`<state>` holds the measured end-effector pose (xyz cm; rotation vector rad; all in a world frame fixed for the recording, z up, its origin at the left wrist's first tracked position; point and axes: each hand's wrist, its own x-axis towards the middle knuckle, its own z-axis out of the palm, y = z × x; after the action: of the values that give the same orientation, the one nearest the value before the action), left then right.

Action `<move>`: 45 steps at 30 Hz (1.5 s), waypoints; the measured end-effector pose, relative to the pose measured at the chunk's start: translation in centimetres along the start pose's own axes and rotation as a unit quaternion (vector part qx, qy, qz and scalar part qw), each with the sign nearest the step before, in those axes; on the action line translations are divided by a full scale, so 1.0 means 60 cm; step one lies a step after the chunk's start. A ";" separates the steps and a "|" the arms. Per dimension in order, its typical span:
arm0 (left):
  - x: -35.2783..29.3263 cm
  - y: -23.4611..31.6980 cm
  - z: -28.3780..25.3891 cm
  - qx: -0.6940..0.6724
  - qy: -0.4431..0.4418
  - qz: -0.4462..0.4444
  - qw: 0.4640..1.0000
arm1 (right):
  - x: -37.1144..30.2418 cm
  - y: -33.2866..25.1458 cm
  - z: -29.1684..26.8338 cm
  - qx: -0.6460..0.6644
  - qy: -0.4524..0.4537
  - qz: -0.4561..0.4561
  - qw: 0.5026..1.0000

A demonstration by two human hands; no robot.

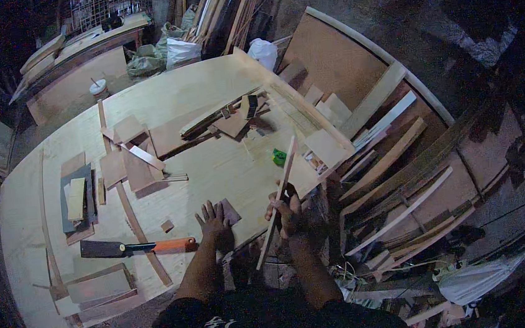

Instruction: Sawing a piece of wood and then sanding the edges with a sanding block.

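Note:
My right hand is closed around a long thin wood strip, which stands tilted at the table's near right edge. Flat on the tabletop lies my left hand, fingers spread, holding nothing. Beside its fingers is a small brownish square of board, partly covered by the hand. To the left lies a saw-like tool with an orange handle and a broad black blade. A green tape measure sits just beyond the strip.
The pale wooden tabletop carries stacked board offcuts left of centre and more scraps farther back. A dark panel with a yellowish block lies at the left. Planks and strips lean at the right; white sacks stand behind.

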<state>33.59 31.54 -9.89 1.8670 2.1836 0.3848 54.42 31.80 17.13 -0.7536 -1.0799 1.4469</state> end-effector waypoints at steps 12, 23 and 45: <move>-0.010 -0.019 0.026 0.019 -0.055 -0.013 0.998 | 0.008 -0.004 -0.019 0.240 -0.180 0.162 0.940; -0.011 -0.014 0.014 0.014 -0.076 -0.011 0.997 | 0.011 -0.032 -0.015 0.442 -0.266 0.231 0.825; 0.010 -0.033 0.020 -0.006 -0.141 -0.029 0.990 | 0.034 0.016 -0.027 0.340 -0.194 0.154 0.907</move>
<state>32.10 31.87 -11.71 1.7267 2.0354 0.1130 55.16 34.14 15.87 -0.1286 -0.6635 2.1447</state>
